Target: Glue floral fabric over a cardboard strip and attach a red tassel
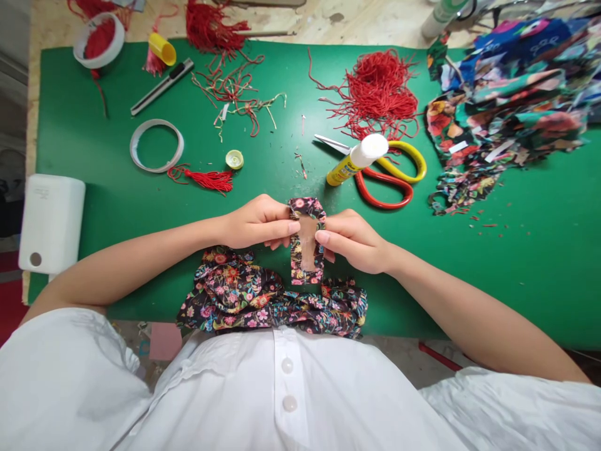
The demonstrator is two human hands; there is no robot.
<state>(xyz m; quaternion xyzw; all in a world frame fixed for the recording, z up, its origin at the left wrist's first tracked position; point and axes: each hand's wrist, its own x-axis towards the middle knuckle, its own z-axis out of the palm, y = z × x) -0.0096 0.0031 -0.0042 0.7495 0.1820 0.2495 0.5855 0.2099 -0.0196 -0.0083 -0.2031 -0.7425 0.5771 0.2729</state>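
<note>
The card piece (pixel 307 243) is pinched by left hand (pixel 256 222) and right hand (pixel 354 241) — floral fabric is folded over its edges, the centre left bare; the glue stick (pixel 357 159) lies on the tabletop (pixel 94 144).

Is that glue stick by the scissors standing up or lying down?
Lying down: the glue stick rests tilted across the scissors, white cap on.

A craft workshop: my bench is a raw plywood table (pixel 56 25) under a green cutting mat (pixel 516 263), strewn with red tassel cord (pixel 380 94), floral fabric scraps (pixel 507 94), scissors (pixel 389 178), a glue stick (pixel 357 160), a utility knife (pixel 162 86) and tape rolls (pixel 156 145).
</note>
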